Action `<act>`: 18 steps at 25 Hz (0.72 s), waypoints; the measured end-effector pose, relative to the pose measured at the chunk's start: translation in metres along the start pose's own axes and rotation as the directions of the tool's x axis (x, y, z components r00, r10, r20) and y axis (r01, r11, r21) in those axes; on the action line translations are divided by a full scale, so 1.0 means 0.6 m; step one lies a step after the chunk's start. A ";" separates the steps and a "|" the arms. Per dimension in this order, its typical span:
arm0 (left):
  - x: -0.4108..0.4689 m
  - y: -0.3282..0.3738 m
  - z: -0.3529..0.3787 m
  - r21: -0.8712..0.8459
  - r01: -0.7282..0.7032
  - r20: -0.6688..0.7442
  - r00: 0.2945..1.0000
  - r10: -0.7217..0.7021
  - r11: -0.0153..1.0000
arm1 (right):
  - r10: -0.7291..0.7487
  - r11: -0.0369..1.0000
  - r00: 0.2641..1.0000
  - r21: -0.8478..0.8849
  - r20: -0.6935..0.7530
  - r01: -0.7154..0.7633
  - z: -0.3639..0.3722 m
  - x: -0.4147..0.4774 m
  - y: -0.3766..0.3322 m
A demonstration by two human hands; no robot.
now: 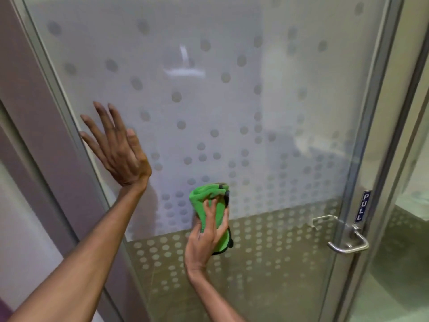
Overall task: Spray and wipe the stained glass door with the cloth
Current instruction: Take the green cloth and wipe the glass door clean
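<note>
Head view: my left hand (118,147) braces flat, fingers spread, on the glass door (232,101) while my right hand (206,235) grips the cloth (204,198), pressing it to wipe.

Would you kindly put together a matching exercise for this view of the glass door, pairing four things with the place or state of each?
Things:
1. left hand
2. right hand
3. cloth
4. door handle

Places or states:
A. green, bunched against the glass door
B. fingers straight and spread, near the left frame
C. metal, below the PULL sign
D. grips the cloth

Pairs: 1-B, 2-D, 3-A, 4-C.
</note>
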State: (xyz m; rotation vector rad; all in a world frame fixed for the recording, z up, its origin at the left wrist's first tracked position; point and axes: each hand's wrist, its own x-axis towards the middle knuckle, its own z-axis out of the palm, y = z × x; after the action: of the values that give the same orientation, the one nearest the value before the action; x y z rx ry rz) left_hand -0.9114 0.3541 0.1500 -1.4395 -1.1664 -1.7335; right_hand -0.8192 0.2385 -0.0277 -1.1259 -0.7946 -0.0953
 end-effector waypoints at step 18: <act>0.009 0.058 -0.154 -0.401 0.294 0.540 0.841 -0.035 0.868 | 0.404 0.588 0.676 0.391 0.616 -0.708 -0.178 0.078 -0.182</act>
State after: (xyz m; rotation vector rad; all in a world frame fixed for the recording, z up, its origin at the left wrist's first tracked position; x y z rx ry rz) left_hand -0.9236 0.2567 0.1614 -2.2756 -1.2099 -1.8986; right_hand -0.7786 0.1142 0.0639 -0.7196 -0.7518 0.9876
